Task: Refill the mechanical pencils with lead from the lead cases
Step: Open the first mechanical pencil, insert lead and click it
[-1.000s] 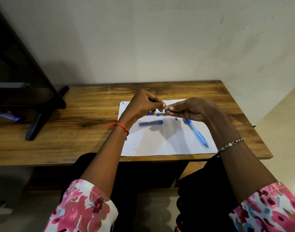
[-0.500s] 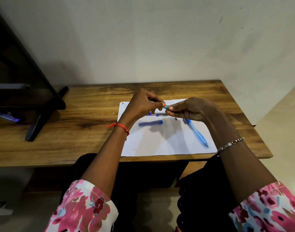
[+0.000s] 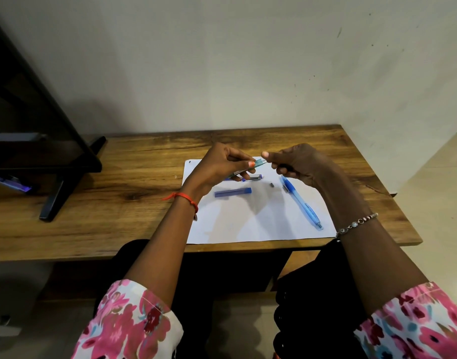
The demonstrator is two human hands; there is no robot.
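Dim indoor light; soft shadows on wall, paper; wide-angle bending at edges; slight softness.

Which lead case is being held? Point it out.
The teal lead case, gripped in the left hand; the dark blue lead case lies flat on the paper, untouched.

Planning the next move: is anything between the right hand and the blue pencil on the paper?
Nothing visible. The right hand, pinching leads at the left hand's case, hovers over the blue pencil, which lies bare on the paper. A small cap lies beside it, apart.
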